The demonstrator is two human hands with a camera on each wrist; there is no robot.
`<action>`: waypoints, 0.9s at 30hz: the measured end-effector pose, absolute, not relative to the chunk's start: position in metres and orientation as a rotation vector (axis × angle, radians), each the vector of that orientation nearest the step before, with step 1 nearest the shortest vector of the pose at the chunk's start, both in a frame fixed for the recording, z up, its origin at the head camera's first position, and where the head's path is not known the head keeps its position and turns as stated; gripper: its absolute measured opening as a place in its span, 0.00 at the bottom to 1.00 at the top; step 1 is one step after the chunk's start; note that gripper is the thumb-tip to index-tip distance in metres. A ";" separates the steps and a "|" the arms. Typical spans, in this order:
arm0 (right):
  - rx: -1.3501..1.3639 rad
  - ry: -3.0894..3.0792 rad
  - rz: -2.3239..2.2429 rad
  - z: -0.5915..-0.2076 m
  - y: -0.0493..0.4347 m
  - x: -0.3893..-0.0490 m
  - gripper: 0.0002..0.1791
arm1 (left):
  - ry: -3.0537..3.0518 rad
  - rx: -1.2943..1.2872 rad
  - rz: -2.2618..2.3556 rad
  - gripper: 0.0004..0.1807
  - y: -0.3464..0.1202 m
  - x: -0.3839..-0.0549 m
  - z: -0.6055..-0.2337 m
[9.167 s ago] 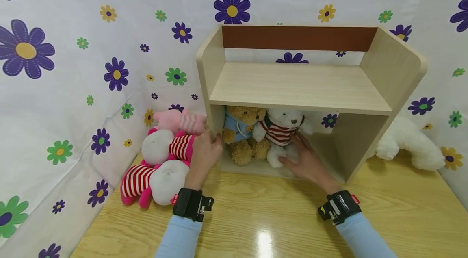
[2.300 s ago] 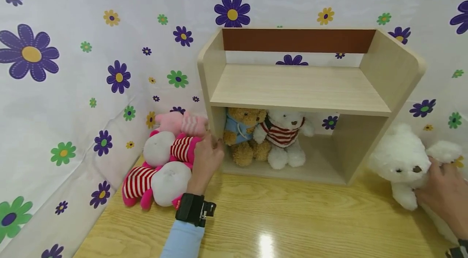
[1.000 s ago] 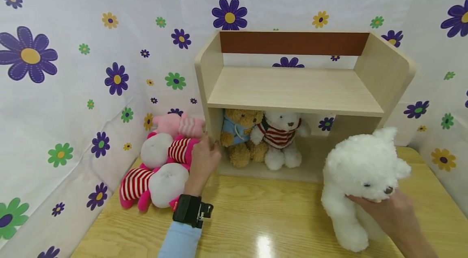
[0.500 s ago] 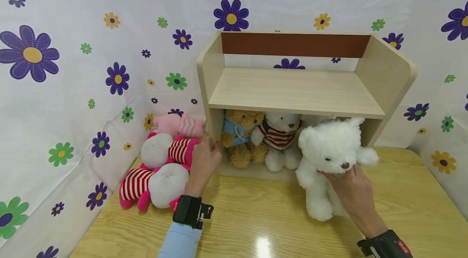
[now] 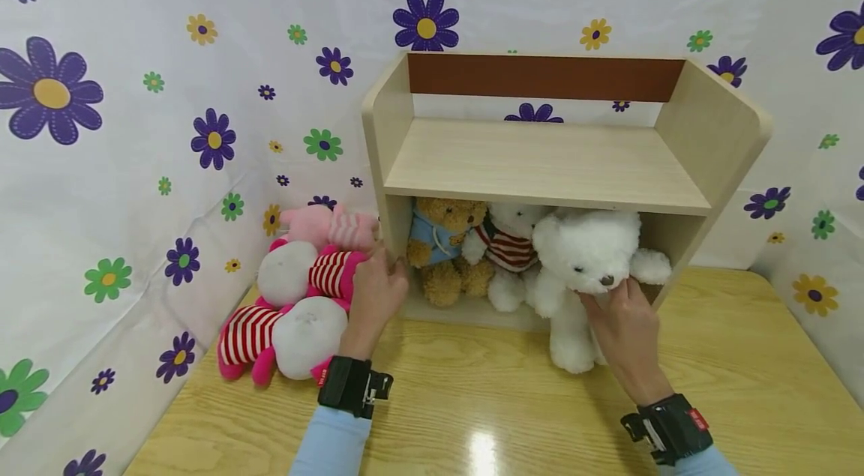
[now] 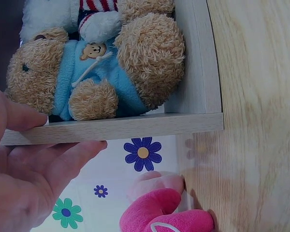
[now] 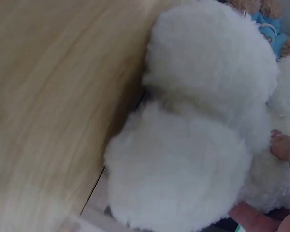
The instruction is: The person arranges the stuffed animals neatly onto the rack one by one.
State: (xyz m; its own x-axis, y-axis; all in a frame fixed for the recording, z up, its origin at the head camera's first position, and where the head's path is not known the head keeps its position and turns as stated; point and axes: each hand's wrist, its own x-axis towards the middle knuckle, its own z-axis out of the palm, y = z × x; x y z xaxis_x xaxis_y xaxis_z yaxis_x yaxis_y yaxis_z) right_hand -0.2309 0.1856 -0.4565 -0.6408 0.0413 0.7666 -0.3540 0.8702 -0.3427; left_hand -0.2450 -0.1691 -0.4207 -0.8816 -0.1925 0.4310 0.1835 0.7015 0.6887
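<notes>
My left hand (image 5: 379, 292) grips the left side panel of a small wooden shelf unit (image 5: 553, 161); in the left wrist view the thumb (image 6: 26, 116) lies on the inner face and the fingers on the outer. My right hand (image 5: 624, 333) holds a plain white teddy bear (image 5: 587, 251) by its chest, below the chin. The bear is upright at the front of the lower compartment's right half, its legs (image 7: 179, 169) large in the right wrist view. Inside sit a brown teddy bear (image 5: 445, 236) in a blue hoodie and a white bear (image 5: 509, 247) in a striped sweater, partly hidden.
Left of the shelf, pink plush toys lie on the wooden table (image 5: 432, 401): two with red-striped bodies (image 5: 250, 341) and a pale pink one (image 5: 317, 225). A flower-print cloth (image 5: 202, 71) hangs behind. The upper shelf board (image 5: 547, 161) overhangs the bears.
The right hand went from the striped-sweater bear to the plain white bear at the far right, then carried it left and into the shelf's opening. The left hand kept its hold.
</notes>
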 end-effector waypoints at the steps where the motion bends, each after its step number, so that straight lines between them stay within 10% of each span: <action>1: 0.207 -2.205 0.614 -0.456 0.184 -0.233 0.35 | -2.434 0.007 -1.058 0.15 -0.169 -0.245 -0.421; 27: -0.170 -2.300 0.839 -0.457 0.155 -0.281 0.45 | -2.429 0.000 -1.073 0.16 -0.170 -0.243 -0.422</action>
State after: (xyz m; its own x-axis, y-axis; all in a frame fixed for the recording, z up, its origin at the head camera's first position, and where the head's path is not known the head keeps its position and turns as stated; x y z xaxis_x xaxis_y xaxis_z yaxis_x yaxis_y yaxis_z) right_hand -0.2813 0.1549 -0.4572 -0.7645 0.3320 0.5526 -0.1018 0.7843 -0.6120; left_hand -0.2429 -0.1703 -0.4218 -0.8843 -0.1884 0.4272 0.1889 0.6924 0.6963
